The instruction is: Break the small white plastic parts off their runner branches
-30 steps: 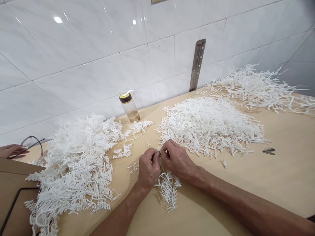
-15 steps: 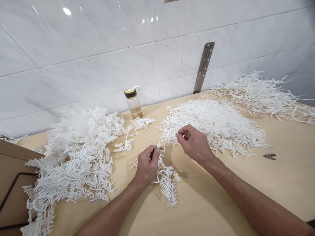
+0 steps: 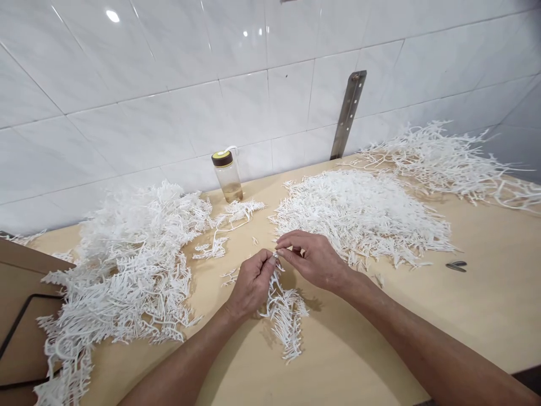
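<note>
My left hand (image 3: 253,280) pinches a white branched plastic sprig (image 3: 288,316) between thumb and forefinger, and the sprig's comb-like branches hang down toward the table. At the sprig's upper end, the thumb and fingertips of my right hand (image 3: 315,259) close in a pinch beside my left fingertips. What little piece those right fingers grip is too small and covered to make out clearly. Just beyond my right hand spreads a pile of small white plastic pieces (image 3: 359,211). To the left of my left hand lies a large tangled heap of white branched sprigs (image 3: 139,270).
A clear bottle (image 3: 230,183) with a dark and yellow lid stands near the tiled wall. More long white sprigs (image 3: 448,160) lie at the back right. Small metal snips (image 3: 456,265) rest on the table (image 3: 486,316) at right. A metal bracket (image 3: 349,115) leans against the wall.
My right hand has moved left and down from the edge of the small-piece pile to the sprig's top, meeting my left fingertips. My left hand keeps its hold on the sprig.
</note>
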Available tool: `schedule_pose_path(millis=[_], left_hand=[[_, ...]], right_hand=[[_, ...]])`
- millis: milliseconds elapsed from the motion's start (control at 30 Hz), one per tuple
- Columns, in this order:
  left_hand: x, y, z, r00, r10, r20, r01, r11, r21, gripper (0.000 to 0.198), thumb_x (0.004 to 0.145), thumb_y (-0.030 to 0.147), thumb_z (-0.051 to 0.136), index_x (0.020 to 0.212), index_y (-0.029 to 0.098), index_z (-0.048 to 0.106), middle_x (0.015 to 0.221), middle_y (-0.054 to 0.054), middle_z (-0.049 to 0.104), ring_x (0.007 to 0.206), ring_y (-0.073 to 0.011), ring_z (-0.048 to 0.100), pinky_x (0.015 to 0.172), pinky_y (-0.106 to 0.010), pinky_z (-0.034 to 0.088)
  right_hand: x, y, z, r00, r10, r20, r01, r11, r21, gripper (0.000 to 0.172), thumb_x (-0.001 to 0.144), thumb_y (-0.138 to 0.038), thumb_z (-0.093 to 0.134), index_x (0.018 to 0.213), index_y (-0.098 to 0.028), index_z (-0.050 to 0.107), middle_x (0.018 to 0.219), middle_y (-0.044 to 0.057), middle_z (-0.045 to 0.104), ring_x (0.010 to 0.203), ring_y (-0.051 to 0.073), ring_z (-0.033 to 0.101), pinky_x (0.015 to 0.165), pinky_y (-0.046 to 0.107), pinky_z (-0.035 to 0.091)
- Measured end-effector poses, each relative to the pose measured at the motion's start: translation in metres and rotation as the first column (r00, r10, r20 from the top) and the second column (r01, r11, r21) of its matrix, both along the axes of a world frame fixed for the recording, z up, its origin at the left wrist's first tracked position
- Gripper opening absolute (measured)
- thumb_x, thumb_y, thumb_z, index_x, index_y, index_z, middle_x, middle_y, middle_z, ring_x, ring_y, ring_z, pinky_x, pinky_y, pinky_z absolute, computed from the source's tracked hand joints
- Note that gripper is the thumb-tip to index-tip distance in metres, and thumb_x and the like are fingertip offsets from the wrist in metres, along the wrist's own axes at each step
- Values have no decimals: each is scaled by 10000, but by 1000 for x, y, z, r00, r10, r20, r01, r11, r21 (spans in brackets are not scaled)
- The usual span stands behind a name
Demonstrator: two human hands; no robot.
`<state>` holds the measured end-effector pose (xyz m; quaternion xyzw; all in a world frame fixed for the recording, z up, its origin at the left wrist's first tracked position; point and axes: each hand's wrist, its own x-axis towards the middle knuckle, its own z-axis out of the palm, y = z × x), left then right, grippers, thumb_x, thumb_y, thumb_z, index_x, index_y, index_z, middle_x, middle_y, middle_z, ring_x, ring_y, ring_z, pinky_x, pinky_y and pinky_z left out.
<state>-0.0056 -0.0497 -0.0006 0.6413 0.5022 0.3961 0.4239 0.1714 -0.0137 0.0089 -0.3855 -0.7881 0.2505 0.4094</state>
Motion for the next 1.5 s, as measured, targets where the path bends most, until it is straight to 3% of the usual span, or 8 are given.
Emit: schedule_pose_path(millis=[267,667,1033,1133,1267,1367,1500], left_hand=[[-2,0,1,999,-21,-33,21,1000,-14,285,930,402,487,737,192,492,651,32,451,613,-125,412,589,-242,347],[-2,3,0,999,-30,-24,30,1000,-4,324,903,427,516,679,194,487,614,32,433,571,-124,387,541,-236,323],[-4,3,-4,996,-18,90,25,996,-81,304,876,402,532,668,184,486,618,29,445,577,-114,384,551,-235,324],[-5,5,-4,995,-1,103,10,996,-94,311,876,418,533,675,184,494,616,35,430,577,-113,375,560,-242,323],[-4,5,-3,997,37,73,-33,998,-50,311,892,415,515,685,185,491,630,31,430,602,-121,381,573,-249,328],[-3,3,-2,999,16,31,-15,1000,-18,296,908,377,498,683,187,464,632,30,425,619,-122,384,588,-249,330],[-4,-2,-1,1000,-15,15,16,999,-37,297,930,373,481,699,188,460,628,36,426,608,-115,388,593,-243,330]], right_hand=[[1,-2,5,996,84,32,-82,995,-65,176,900,-183,554,895,-208,728,877,29,730,765,148,647,698,279,504],[-5,-6,9,982,19,188,-7,998,-68,119,905,-149,550,845,-185,646,823,25,677,733,143,595,693,275,448],[-9,-8,-6,979,-12,203,24,998,-59,125,945,-189,481,875,-192,585,832,26,634,763,162,570,706,297,417],[-14,-9,-15,983,-68,169,76,996,-41,146,964,-222,457,890,-196,580,836,30,638,769,169,578,716,304,425],[-25,-11,-25,976,-190,106,202,972,-119,161,967,-267,460,874,-202,575,776,19,645,703,169,577,668,299,429],[-25,-6,-28,965,-244,99,245,969,-6,173,961,-249,434,843,-199,551,800,47,638,727,185,580,671,309,432],[-9,8,-28,911,-398,112,385,915,119,143,904,-192,456,784,-201,534,751,52,608,679,193,556,630,317,422]])
